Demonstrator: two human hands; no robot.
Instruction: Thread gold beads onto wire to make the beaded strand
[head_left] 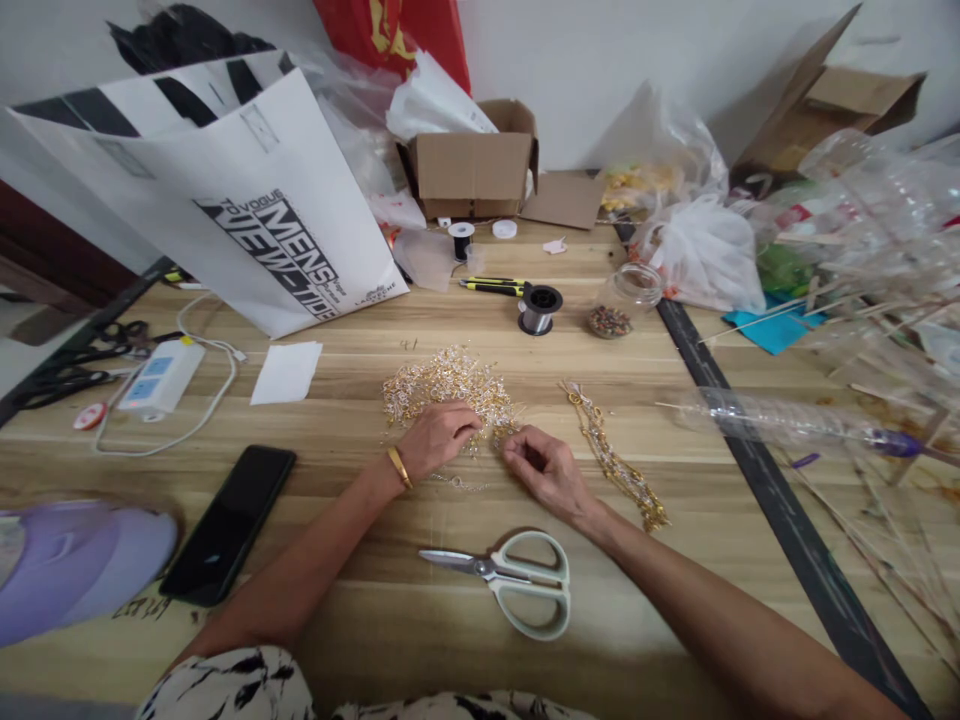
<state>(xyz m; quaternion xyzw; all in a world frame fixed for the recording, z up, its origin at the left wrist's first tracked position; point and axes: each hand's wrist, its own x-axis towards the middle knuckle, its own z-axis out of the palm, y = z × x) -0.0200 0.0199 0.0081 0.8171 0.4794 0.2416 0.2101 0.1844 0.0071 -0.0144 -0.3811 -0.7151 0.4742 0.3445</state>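
A heap of small gold and clear beaded pieces (450,383) lies in the middle of the wooden table. My left hand (437,438), with a gold bangle at its wrist, rests against the heap's near edge, fingers pressed together. What they pinch is too small to tell. Just right of it, the thumb and fingertips of my right hand (551,472) come together beside a few loose beads; anything between them is hidden. Below the left hand lies a short fine chain (461,483). To the right stretches a bundle of beaded chains (619,457).
Scissors with cream handles (529,585) lie nearest me. A black phone (229,525) and a power strip (161,378) are at left. Behind the heap stand a wire spool (538,310), a utility knife (493,286) and a bead jar (613,312). A white paper bag (225,190) rises back left.
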